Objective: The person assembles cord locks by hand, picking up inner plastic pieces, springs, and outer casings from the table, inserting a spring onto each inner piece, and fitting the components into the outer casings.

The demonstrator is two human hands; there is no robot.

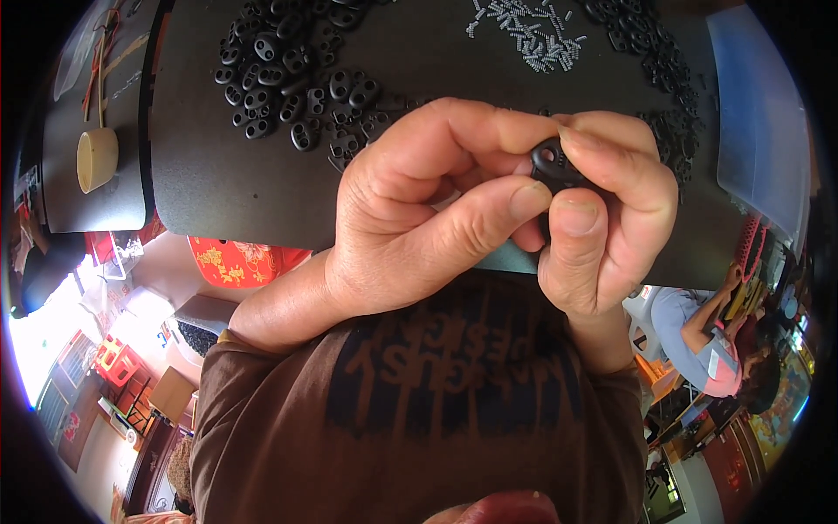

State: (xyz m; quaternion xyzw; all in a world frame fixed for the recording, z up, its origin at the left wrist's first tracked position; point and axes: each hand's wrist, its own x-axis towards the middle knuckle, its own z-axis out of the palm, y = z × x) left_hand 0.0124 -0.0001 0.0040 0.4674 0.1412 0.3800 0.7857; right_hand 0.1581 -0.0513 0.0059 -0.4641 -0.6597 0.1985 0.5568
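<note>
A small black plastic toggle (555, 166) is pinched between the fingertips of both hands, just above the near edge of the dark table (201, 183). It is gripped by the right hand (611, 218) with thumb and forefinger, and pressed by the left hand (419, 210) with its thumb. Farther back on the table, a heap of black toggles (292, 74) is spread, with small grey springs (528, 35) beside it.

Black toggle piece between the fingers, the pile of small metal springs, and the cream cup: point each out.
black toggle piece (553, 166), head view, on its face beside the hole.
pile of small metal springs (532, 33), head view, middle of the heap.
cream cup (96, 159), head view, on its side wall.
</note>
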